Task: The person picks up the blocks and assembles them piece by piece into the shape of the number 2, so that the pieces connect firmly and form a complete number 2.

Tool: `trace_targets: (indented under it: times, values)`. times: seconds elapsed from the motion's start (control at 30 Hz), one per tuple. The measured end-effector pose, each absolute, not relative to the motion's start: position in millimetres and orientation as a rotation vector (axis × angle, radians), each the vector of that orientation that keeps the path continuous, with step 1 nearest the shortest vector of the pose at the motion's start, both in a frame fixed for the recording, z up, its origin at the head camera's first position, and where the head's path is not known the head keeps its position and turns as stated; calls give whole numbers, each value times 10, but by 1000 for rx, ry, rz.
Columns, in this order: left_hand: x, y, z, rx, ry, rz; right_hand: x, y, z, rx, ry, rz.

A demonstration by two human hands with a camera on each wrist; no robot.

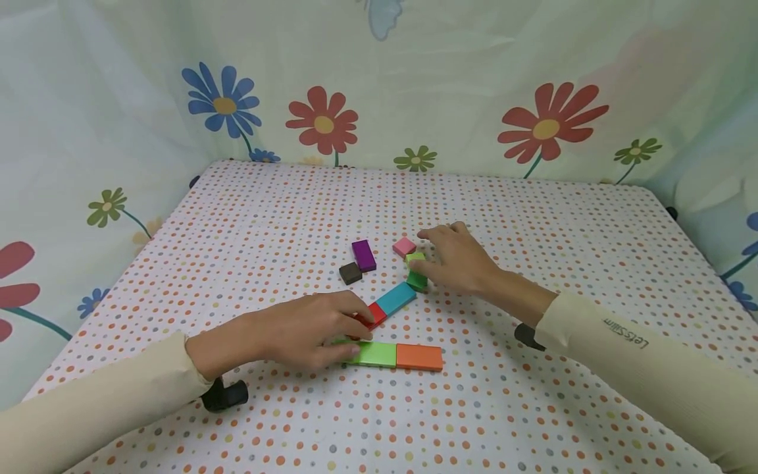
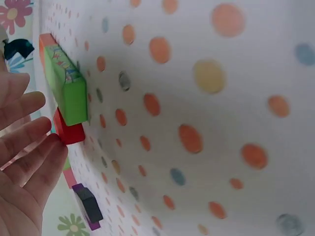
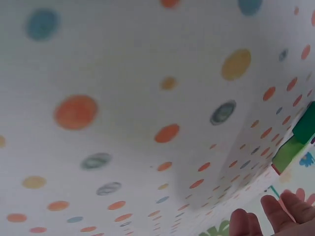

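My left hand (image 1: 314, 329) reaches over a row of flat blocks, fingertips right at a red block (image 1: 377, 315) and thumb over the end of a light green block (image 1: 377, 355). Its fingers look loosely straight beside the red block (image 2: 71, 132) in the left wrist view. An orange block (image 1: 419, 357) adjoins the light green one. A blue block (image 1: 397, 299) continues slantwise from the red. My right hand (image 1: 462, 260) has its thumb at a small light green block (image 1: 416, 257) and a dark green block (image 1: 417, 282), fingers extended past a pink block (image 1: 404, 247).
A purple block (image 1: 364, 255) and a small dark block (image 1: 351, 272) lie left of the pink one. The dotted cloth (image 1: 533, 421) covers the table, with a flowered curtain (image 1: 450, 72) behind. Black wrist mounts (image 1: 225, 397) hang under both wrists.
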State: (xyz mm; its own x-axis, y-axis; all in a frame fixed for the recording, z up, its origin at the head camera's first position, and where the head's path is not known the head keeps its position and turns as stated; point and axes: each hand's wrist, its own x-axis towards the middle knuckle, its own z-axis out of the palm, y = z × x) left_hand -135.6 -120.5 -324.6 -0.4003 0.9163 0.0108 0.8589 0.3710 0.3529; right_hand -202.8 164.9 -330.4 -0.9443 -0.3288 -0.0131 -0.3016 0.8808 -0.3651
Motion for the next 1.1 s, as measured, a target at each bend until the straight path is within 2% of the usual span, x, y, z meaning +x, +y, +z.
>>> trace_targets:
  times: [0.57,1.1]
  values:
    - [-1667,-998,-3025,1373,2492,567,-1671,1686,-3349,-659,2903,-485]
    - [-2027,-1027,-2982,1266,2660,477,-1391,1641,-3398,-755,2863,-495]
